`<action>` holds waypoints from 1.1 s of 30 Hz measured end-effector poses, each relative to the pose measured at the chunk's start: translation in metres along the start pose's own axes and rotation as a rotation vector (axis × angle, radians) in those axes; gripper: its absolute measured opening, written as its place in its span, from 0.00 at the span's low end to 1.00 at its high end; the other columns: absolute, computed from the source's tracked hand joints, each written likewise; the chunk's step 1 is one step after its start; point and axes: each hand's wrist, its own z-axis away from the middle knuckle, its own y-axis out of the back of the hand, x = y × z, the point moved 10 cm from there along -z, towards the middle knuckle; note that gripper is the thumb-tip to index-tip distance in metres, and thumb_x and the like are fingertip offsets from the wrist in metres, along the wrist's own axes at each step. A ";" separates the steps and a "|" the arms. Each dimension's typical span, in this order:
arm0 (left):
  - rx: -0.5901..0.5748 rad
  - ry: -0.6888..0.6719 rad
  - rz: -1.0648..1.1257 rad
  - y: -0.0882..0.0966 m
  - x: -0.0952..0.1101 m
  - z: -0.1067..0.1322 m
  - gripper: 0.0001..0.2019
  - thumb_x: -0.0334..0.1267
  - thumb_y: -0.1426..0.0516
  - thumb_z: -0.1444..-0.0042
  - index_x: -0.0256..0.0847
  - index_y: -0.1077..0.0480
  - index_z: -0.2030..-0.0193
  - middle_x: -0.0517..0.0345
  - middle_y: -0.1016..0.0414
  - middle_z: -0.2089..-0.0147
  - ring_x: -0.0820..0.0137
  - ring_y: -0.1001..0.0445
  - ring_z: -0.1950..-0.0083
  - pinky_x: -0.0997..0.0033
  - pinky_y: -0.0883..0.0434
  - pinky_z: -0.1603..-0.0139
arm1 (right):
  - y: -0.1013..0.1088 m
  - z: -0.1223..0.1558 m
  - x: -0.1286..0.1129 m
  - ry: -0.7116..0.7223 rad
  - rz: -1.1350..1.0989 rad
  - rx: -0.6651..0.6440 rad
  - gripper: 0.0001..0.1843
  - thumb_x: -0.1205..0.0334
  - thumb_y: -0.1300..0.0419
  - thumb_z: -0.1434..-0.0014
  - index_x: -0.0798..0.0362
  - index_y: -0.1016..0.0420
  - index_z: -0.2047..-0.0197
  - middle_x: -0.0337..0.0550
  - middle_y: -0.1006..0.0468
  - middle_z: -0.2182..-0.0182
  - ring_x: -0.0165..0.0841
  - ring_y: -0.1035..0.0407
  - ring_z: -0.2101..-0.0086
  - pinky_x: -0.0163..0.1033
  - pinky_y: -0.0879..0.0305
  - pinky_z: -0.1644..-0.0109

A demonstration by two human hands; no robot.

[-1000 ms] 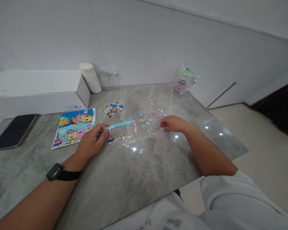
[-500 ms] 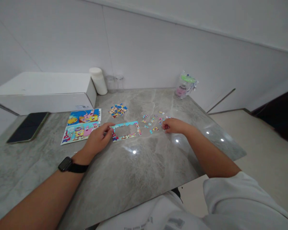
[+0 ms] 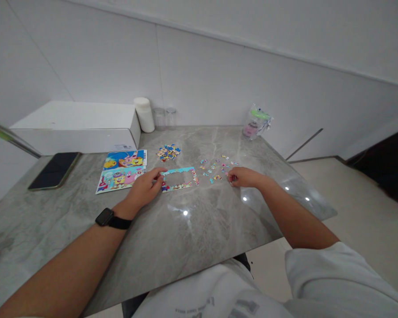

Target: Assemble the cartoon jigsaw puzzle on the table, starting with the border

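Observation:
My left hand rests on the table, its index finger stretched along the left end of a partly joined jigsaw puzzle. Only the colourful border of this puzzle is joined, and grey tabletop shows through its middle. To the right, my right hand is closed in a pinch at the edge of several loose puzzle pieces. A puzzle piece seems to be between its fingertips, mostly hidden by them. Printed cartoon picture sheets lie left of my left hand.
Behind the puzzle is a heap of other pieces. Along the wall stand a white box, a white bottle, two clear glasses and a bagged, green-lidded container. A phone lies at the left.
The camera view has shifted, so the tabletop things appear farther right. Both hands stay in nearly the same places, the left at the puzzle and the right pinching among the loose pieces.

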 end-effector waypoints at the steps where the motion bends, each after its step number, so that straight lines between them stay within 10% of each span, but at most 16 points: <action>1: 0.002 -0.008 0.002 0.000 0.002 0.000 0.20 0.47 0.50 0.30 0.43 0.27 0.40 0.55 0.18 0.57 0.60 0.20 0.56 0.63 0.28 0.53 | 0.001 0.002 -0.002 0.012 0.004 0.020 0.07 0.69 0.34 0.47 0.52 0.18 0.63 0.45 0.17 0.62 0.35 0.26 0.62 0.35 0.38 0.59; 11: 0.014 -0.053 0.023 0.002 0.010 0.002 0.19 0.47 0.49 0.30 0.44 0.26 0.41 0.55 0.18 0.58 0.61 0.20 0.56 0.62 0.26 0.49 | 0.003 0.014 -0.023 0.059 -0.359 0.234 0.10 0.66 0.37 0.42 0.50 0.21 0.56 0.41 0.19 0.64 0.34 0.26 0.64 0.39 0.33 0.57; 19: 0.188 0.002 0.128 0.020 0.027 0.002 0.14 0.46 0.45 0.33 0.43 0.23 0.49 0.53 0.18 0.56 0.62 0.21 0.55 0.61 0.26 0.49 | 0.041 -0.034 -0.123 0.393 -0.902 0.323 0.16 0.60 0.34 0.41 0.49 0.23 0.49 0.38 0.22 0.63 0.30 0.28 0.65 0.37 0.30 0.59; 33: 0.085 0.068 0.094 -0.035 0.056 -0.016 0.08 0.42 0.40 0.34 0.42 0.25 0.55 0.56 0.22 0.61 0.66 0.26 0.60 0.63 0.30 0.56 | 0.016 -0.072 -0.146 0.358 -0.859 0.526 0.18 0.65 0.36 0.42 0.50 0.22 0.48 0.42 0.16 0.60 0.33 0.22 0.61 0.41 0.26 0.52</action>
